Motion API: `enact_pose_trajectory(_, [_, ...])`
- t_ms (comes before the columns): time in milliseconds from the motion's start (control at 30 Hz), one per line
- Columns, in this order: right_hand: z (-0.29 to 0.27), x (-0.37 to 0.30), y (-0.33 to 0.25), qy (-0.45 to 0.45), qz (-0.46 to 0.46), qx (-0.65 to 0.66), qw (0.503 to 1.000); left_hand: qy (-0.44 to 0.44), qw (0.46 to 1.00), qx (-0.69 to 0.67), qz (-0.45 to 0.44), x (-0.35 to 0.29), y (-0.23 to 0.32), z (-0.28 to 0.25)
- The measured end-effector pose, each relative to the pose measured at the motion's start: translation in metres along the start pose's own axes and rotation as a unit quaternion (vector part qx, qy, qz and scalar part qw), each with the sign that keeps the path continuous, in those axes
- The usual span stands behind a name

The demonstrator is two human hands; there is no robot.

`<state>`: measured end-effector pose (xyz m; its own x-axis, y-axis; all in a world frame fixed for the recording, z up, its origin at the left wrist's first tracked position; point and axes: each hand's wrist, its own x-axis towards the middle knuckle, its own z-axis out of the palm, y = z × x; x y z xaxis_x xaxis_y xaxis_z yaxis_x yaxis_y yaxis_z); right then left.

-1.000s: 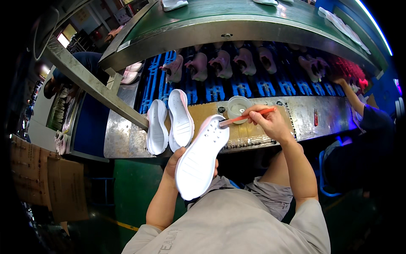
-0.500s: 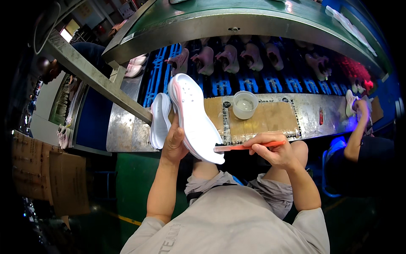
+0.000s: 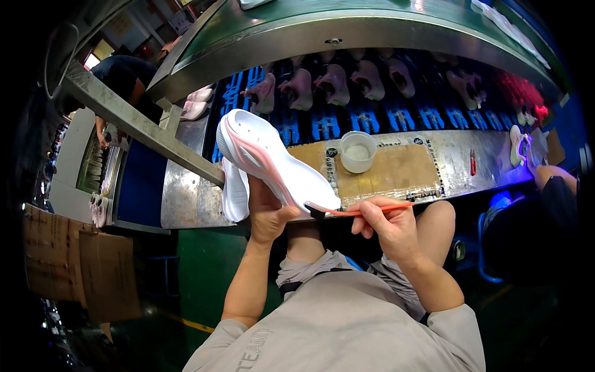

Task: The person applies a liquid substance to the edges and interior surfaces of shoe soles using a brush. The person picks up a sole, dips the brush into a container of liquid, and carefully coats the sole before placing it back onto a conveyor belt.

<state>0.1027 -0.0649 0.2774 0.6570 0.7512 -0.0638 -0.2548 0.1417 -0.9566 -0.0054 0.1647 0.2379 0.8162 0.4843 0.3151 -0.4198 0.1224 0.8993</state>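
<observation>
My left hand (image 3: 268,214) grips a white shoe sole (image 3: 282,158) with a pink stripe along its side, its fingers hidden behind the sole. The sole is held up at a slant. Between the fingers and thumb of my right hand (image 3: 392,228) is an orange-handled brush (image 3: 347,212). Its dark bristles touch the side of the sole near the lower end. Just left of my left hand, a second white sole (image 3: 234,195) stands on the bench, partly behind the held one. A translucent plastic cup (image 3: 358,162) with pale contents sits beyond the brush.
Brown cardboard (image 3: 390,173) is taped to the metal bench (image 3: 455,158), where a red-handled tool (image 3: 473,162) lies. Behind runs a blue rack conveyor (image 3: 365,121) carrying several shoes. A metal post (image 3: 142,133) slants at left. A co-worker's hand (image 3: 553,173) is at right.
The sole has turned so its pink side shows more, and its upper end has moved left. The brush has moved from the sole's inner face to its side edge.
</observation>
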Motion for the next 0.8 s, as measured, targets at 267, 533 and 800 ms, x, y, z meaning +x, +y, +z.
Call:
enact_pose_trajectory(267, [0.003,0.017,-0.003,0.003,-0.024,0.073,0.997,-0.001,0.999,0.038,-0.032,-0.009,-0.018,0.007])
enact_pose_trajectory(533, [-0.066,0.007,0.005,0.192,-0.165,0.148,0.956,-0.030,0.917,-0.245,-0.312,0.009,0.009,0.044])
enact_pose_trajectory(800, [-0.092,-0.026,0.013,0.221,-0.175,0.123,0.951,-0.213,0.926,-0.311,-0.008,0.337,0.058,0.071])
